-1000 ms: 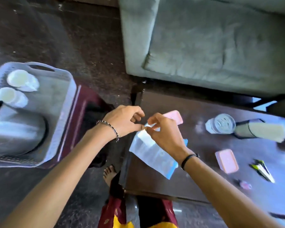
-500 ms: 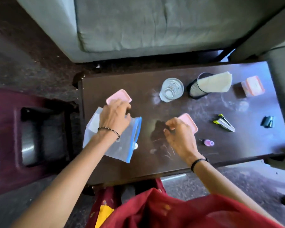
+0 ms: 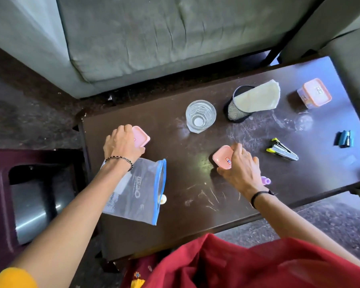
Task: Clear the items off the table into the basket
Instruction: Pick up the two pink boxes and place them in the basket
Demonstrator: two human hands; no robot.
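Two hands, two pink lids, one grab each

Left hand (image 3: 123, 145) curls down over the pink lid (image 3: 141, 138) near the table (image 3: 175, 215)'s left edge, fingers closing around it; right hand (image 3: 240, 168) cups the other pink lid (image 3: 223, 156) mid-table. Zip bag (image 3: 142, 196) lies just under the left wrist. Basket's out of view.

1. Left of centre, a small pink lidded box (image 3: 141, 138) sits flat on the worktop (image 3: 175, 204), half covered.
2. Below it, a clear zip bag (image 3: 141, 194) with blue edging lies flat, reaching toward the near-left edge.
3. Centre frame, a second pink box (image 3: 223, 156) sits tilted.
4. Upper centre, a clear glass (image 3: 200, 117) stands upright.
5. Right of it, a black mesh cup (image 3: 237, 110) holds pale folded cloth (image 3: 258, 98).
6. Upper right, an orange-lidded container (image 3: 315, 94).
7. Right, a yellow-tipped stapler (image 3: 282, 151), and at the far edge a blue clip (image 3: 345, 138).
8. A small purple item (image 3: 266, 180) peeks out at lower centre-right.
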